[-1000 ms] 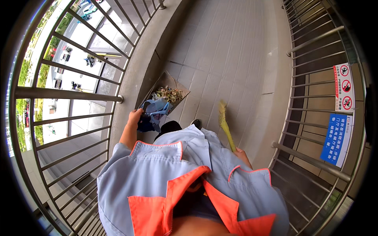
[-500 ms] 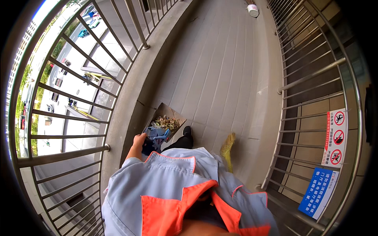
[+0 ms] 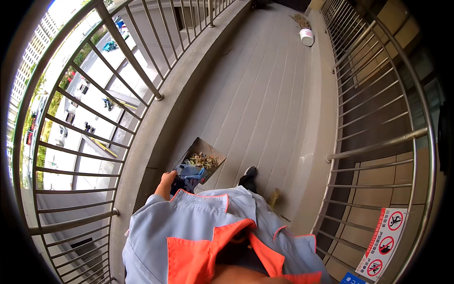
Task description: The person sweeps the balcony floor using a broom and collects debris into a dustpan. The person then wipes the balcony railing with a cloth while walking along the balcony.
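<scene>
Grey tiled walkway (image 3: 265, 94) between two metal railings, seen from my head camera.

My left hand (image 3: 166, 180) has its fingers clamped on the handle end of a dustpan (image 3: 201, 163), carried low beside the left railing (image 3: 118, 85). Dry leaves and blue scraps already lie in the pan, so I judge some sweeping as done. My right hand is hidden behind my jacket (image 3: 208, 227); I cannot tell how its fingers stand. Only yellow broom bristles (image 3: 274, 198) show near my shoe (image 3: 248, 176). Further debris (image 3: 300, 20) and a white cup (image 3: 306, 36) lie far ahead by the right railing (image 3: 378, 109), so collection there looks outstanding.
</scene>
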`<act>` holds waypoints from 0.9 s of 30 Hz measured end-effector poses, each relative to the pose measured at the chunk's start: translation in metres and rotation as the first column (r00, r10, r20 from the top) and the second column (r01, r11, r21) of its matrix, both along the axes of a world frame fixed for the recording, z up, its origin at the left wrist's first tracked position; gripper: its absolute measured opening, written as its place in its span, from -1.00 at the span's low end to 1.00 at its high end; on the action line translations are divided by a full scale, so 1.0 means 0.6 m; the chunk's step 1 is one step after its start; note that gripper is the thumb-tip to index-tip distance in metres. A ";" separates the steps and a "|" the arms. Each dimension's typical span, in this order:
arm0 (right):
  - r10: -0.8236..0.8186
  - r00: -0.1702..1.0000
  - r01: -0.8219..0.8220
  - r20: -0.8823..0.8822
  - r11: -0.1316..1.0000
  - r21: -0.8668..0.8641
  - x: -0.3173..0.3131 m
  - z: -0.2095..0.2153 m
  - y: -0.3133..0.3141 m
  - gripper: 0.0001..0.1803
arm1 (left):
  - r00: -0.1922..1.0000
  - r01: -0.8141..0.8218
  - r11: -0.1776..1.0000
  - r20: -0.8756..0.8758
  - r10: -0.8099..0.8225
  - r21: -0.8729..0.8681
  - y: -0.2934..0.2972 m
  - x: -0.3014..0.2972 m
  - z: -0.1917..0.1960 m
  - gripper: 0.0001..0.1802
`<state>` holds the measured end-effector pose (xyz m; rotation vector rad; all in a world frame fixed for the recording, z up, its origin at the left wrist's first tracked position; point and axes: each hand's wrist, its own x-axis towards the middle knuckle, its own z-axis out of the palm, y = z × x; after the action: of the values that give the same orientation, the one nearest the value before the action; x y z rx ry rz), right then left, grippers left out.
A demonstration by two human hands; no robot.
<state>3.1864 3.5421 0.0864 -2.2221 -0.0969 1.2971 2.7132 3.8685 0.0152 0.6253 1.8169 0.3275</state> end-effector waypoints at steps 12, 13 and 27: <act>-0.110 0.905 0.233 -0.411 0.937 0.262 0.339 0.162 0.471 -0.74 | 0.978 -0.200 0.975 0.073 0.194 0.097 0.269 0.291 0.067 -0.75; -0.109 0.908 0.229 -0.405 0.938 0.260 0.373 0.137 0.498 -0.74 | 0.971 -0.233 0.969 0.072 0.228 0.081 0.294 0.311 0.060 -0.74; 0.173 0.984 -0.175 0.040 0.983 0.055 0.644 0.027 0.924 -0.87 | 0.987 -0.159 0.987 -0.021 0.160 0.032 0.727 0.607 0.042 -0.70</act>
<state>3.5729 4.0967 0.1025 -2.2270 -0.3450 1.3290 3.0772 4.3046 0.0402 0.5072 1.8921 0.4568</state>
